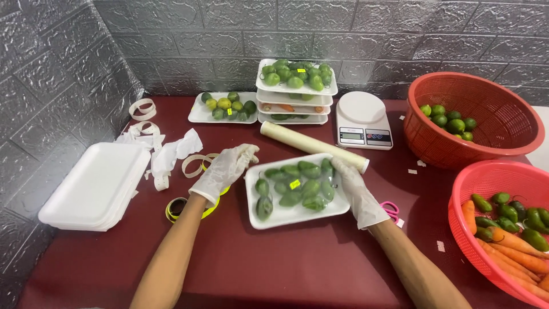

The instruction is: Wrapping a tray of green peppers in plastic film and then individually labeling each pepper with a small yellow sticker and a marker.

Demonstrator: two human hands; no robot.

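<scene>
A white foam tray [297, 214] of green peppers sits wrapped in clear film with a small yellow sticker [294, 184] on top. My gloved left hand [224, 169] rests at the tray's left edge, fingers bent near its upper corner. Pressed along the tray's right edge is my gloved right hand [357, 191], flat against the film. A roll of cling film [311, 146] lies just behind the tray.
A stack of empty foam trays [94, 186] sits at left with label strips [143, 109] and tape rolls [177, 209]. Filled trays [294, 91], a lime tray [226, 107], a white scale [362, 120], pink scissors [390, 209], two red baskets [472, 120] [503, 229] of limes, peppers and carrots.
</scene>
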